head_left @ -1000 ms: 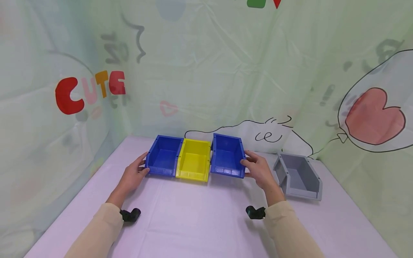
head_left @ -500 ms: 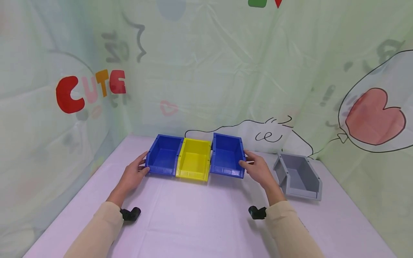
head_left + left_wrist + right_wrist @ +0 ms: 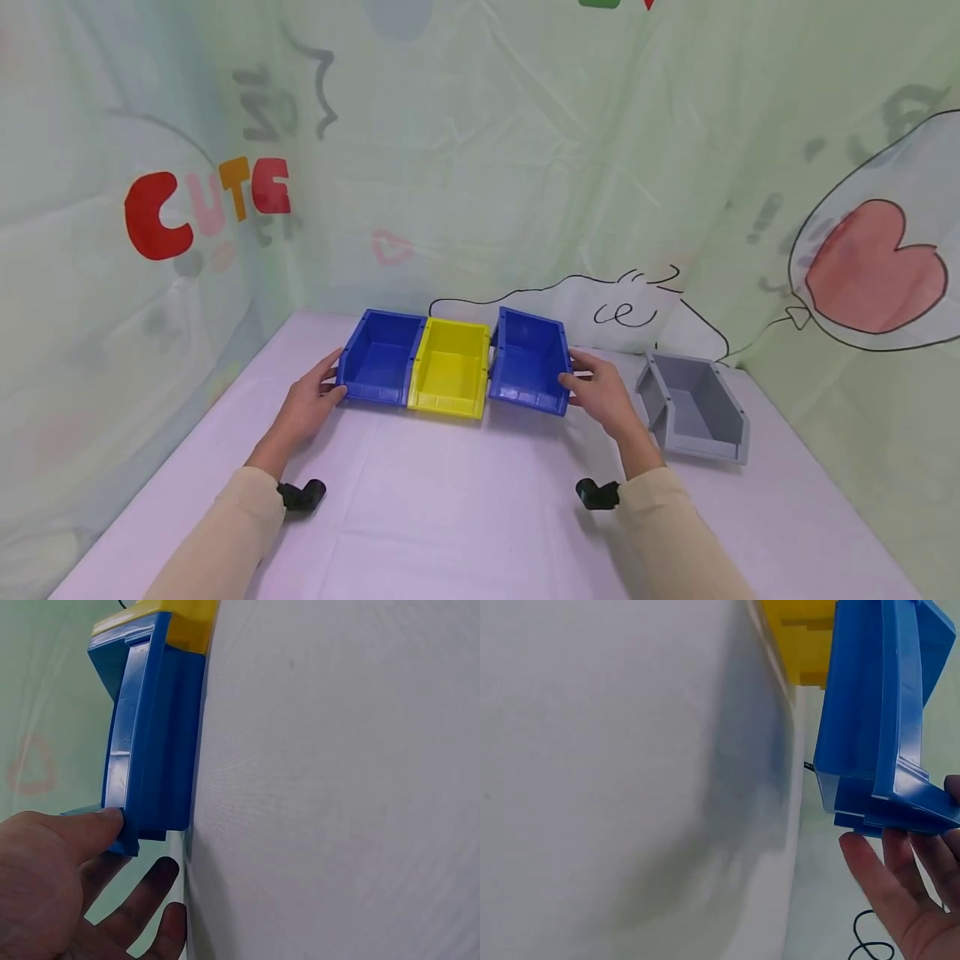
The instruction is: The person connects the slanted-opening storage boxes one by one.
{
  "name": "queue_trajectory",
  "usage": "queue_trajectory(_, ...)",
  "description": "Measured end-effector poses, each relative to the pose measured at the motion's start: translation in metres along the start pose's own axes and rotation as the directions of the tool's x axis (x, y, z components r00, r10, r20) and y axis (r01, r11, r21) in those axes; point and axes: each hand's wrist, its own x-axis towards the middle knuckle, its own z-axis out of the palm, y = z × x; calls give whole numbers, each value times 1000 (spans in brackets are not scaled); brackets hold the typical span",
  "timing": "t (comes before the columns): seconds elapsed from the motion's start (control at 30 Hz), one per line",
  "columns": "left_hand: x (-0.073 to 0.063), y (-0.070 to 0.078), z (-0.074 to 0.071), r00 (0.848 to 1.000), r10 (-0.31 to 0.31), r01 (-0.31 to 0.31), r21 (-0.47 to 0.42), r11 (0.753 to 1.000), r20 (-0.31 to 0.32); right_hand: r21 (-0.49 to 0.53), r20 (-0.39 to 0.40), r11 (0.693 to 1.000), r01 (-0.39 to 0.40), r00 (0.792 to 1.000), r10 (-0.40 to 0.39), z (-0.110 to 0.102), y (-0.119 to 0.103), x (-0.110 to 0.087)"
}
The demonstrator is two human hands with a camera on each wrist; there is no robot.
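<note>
A blue storage bin (image 3: pixel 381 358) stands at the left of a row, side against side with a yellow storage bin (image 3: pixel 450 367). My left hand (image 3: pixel 306 406) holds its left side, thumb on the front corner; in the left wrist view two fingers spread free below. At the row's right end my right hand (image 3: pixel 602 393) grips a second blue storage bin (image 3: pixel 529 360) by its right side. This bin tilts slightly and is raised off the table, its shadow below it in the right wrist view. Its left edge meets or nearly meets the yellow bin.
A grey storage bin (image 3: pixel 693 404) stands apart on the right, beyond my right forearm. The white-covered table (image 3: pixel 442 508) stretches toward me. Behind it hangs a printed cloth (image 3: pixel 510 167), close to the back of the row.
Both hands keep their places on the two blue bins. The right blue bin has shifted only slightly in its tilt. The head view has moved a little.
</note>
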Motion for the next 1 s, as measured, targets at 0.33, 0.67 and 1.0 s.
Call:
queue_trajectory(0.33,-2,0,1,1000,1,0,-8,1000,6,-14,-33,999,28,999,-29,-2,-8,-1)
queue_trajectory(0.67,-1,2,1,1000,9,-9,6,1000,6,-233,-61,969,77,994,-93,-5,-21,0)
queue_trajectory(1.0,-2,3,0,1000,11,-12,19,1000,6,-303,-42,950,71,995,-88,-2,-24,1)
